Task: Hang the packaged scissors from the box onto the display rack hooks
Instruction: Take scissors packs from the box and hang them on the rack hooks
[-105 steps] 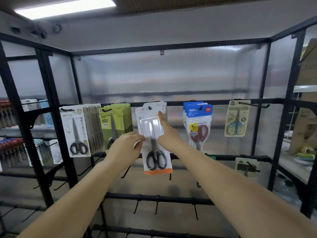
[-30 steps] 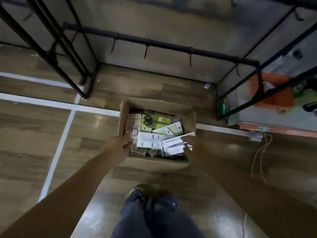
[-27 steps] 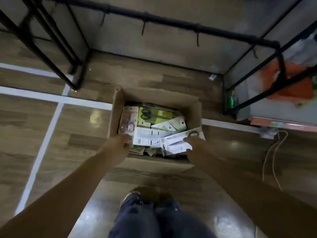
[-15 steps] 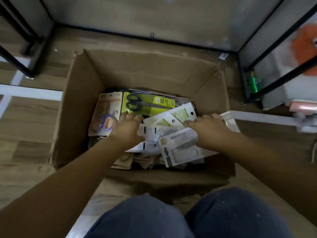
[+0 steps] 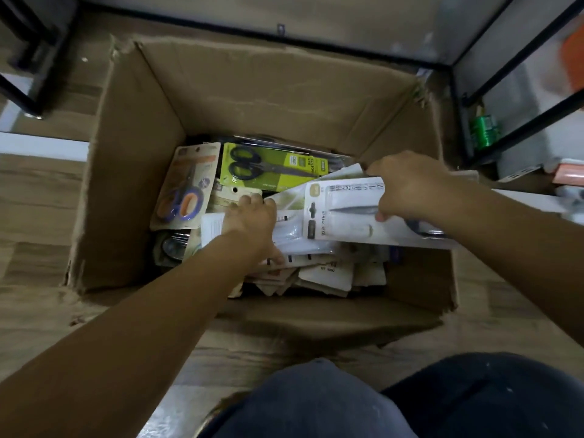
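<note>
The person crouches over the cardboard box (image 5: 132,172) on the floor, both hands inside it. The right hand (image 5: 407,184) has its grip closed on a white scissors pack (image 5: 344,213), thumb under and fingers over its upper edge, and holds it tilted above the heap. The left hand (image 5: 249,222) lies on the white packs beside it; its fingers point down into the pile, and whether they pinch a pack or only press on it cannot be told.

Much appears left to do: the box holds many packs, among them a green scissors pack (image 5: 275,167) and an orange-handled scissors pack (image 5: 186,188) lying flat against the far left side. Only the black lower frame of the display rack (image 5: 512,74) shows behind the box, with no hooks in view. The step in hand is picking the next pack, which must then be carried up and hung.
</note>
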